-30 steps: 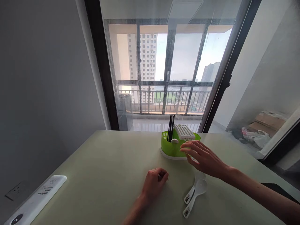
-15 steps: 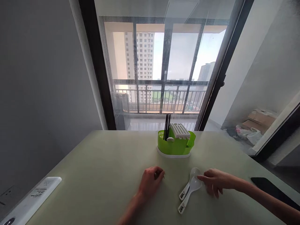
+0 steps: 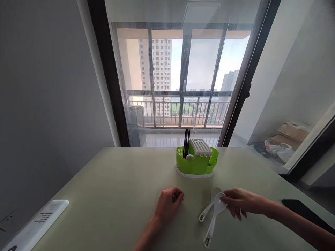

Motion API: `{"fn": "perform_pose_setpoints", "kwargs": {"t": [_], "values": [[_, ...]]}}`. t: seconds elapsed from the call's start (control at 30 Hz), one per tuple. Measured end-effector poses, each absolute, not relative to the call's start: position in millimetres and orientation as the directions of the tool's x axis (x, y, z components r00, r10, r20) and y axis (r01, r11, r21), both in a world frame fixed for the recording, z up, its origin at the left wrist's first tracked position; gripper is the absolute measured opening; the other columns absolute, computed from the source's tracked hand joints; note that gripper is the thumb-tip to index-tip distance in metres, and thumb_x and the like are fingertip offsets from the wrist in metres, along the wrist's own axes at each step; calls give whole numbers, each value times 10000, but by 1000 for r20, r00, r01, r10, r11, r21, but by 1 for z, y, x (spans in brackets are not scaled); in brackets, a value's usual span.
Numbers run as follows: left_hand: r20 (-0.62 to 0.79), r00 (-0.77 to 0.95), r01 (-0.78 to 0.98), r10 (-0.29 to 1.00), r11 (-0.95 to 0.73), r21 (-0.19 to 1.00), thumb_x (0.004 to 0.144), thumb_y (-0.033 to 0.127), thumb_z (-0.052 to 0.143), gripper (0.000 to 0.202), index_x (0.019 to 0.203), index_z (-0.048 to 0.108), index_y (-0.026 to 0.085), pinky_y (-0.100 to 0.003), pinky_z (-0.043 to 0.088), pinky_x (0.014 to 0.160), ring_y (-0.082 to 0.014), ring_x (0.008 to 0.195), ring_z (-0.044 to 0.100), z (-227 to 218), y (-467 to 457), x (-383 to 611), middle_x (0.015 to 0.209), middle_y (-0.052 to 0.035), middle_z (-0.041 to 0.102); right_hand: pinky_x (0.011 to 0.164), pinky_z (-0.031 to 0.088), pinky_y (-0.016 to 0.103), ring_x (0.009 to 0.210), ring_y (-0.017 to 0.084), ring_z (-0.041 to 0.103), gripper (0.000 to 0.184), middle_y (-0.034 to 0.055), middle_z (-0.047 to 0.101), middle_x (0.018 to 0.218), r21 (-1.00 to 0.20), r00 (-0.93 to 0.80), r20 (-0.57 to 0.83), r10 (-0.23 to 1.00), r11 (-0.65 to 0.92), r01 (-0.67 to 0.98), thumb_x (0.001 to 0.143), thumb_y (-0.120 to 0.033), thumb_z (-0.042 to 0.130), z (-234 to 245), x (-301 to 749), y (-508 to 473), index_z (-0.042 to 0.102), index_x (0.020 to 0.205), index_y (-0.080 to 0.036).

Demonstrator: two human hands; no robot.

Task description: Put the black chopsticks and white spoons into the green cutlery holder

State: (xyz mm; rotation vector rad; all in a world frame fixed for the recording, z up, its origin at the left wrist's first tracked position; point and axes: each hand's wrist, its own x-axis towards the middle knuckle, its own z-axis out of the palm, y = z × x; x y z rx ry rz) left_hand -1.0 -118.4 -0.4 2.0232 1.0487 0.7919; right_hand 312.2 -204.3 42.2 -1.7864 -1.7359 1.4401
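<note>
Between thumb and fingers my right hand [image 3: 237,204] pinches the bowl edge of a white spoon [image 3: 214,219]. Its handle points toward me, with a dark printed label at the end. Partly beneath it, a second white spoon [image 3: 207,210] lies on the table, its bowl half hidden. My left hand [image 3: 170,204] rests on the table to the left of the spoons, fingers curled in toward the thumb, with nothing visible in them. Beyond both hands stands a green cutlery holder [image 3: 195,164] with a white slotted top; black chopsticks [image 3: 186,143] stand upright in its left basket.
The pale table [image 3: 117,181] reaches to a glass door at the back. A white power strip [image 3: 43,219] lies along the left edge. A flat black object [image 3: 303,211], perhaps a phone, lies at the right edge. Cardboard and plastic bags [image 3: 285,146] sit on the floor beyond.
My right hand has turned the upper spoon, its handle swinging right and apart from the lower spoon's handle. My left hand has stayed in place.
</note>
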Motion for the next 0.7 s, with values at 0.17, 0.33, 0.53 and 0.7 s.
{"fn": "perform_pose_setpoints", "kwargs": {"t": [0.17,0.33,0.53,0.7], "values": [[170,481,418,860,-396,818,936,311,562,233,855,747,195,-261,476,716,-152,710,630,2,-120,-1,834,-46,756,529,500,251,607,152,664,613,47,738,770,-782,-215,-146,966,20,622,952,-750,425,122,302,-200,655,816,-198],[171,493,409,853,-401,820,931,287,565,218,874,750,186,-250,473,705,-145,706,627,5,-121,-2,831,-42,757,536,473,283,534,161,633,602,38,729,711,-428,-24,421,907,221,876,1011,-686,362,189,289,-191,710,858,-220],[184,485,408,855,-407,817,927,286,575,212,871,757,192,-253,470,724,-143,718,629,3,-120,-3,827,-42,750,506,324,275,581,190,647,656,96,780,856,105,-91,766,636,16,994,1072,-588,231,224,268,-154,732,977,-176],[178,478,416,860,-400,816,922,282,576,205,852,751,200,-261,476,723,-151,721,636,1,-120,-2,829,-46,751,522,233,286,604,163,653,526,85,769,873,293,-189,668,719,-20,956,1111,-412,279,215,249,-111,727,1009,-155]]}}
